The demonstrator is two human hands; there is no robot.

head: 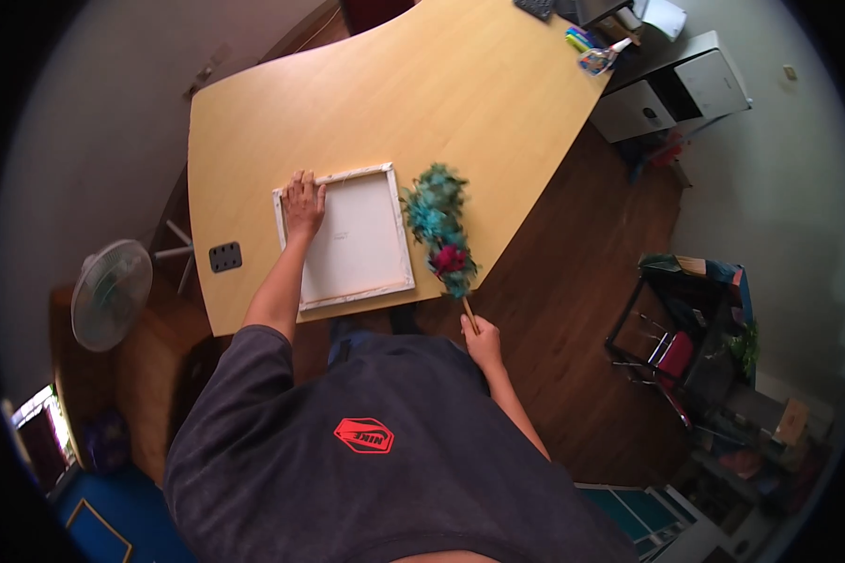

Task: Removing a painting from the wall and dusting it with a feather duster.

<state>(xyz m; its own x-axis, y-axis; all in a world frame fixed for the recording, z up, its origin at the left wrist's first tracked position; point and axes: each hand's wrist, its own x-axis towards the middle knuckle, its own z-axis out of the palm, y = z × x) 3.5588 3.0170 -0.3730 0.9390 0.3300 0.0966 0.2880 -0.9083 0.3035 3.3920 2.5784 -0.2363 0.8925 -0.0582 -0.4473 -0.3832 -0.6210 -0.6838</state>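
A stretched canvas (359,239) lies face down on the wooden desk (310,119), its pale back and wooden stretcher bars showing. My left hand (304,204) rests on its upper left corner, with the fingers over the top bar. In my right hand (482,341), just off the desk's near edge, is the thin wooden handle of a feather duster (436,218). The duster's teal feathers, with a magenta tuft low down, extend over the desk along the right side of the canvas. Whether the feathers touch the desk or the frame is hard to tell.
A black socket plate (225,257) is set in the desk's left end, and a fan (113,295) stands beyond it. At the far right corner are a spray bottle (602,58) and a black keyboard (535,7). A red chair (672,355) stands off to the right.
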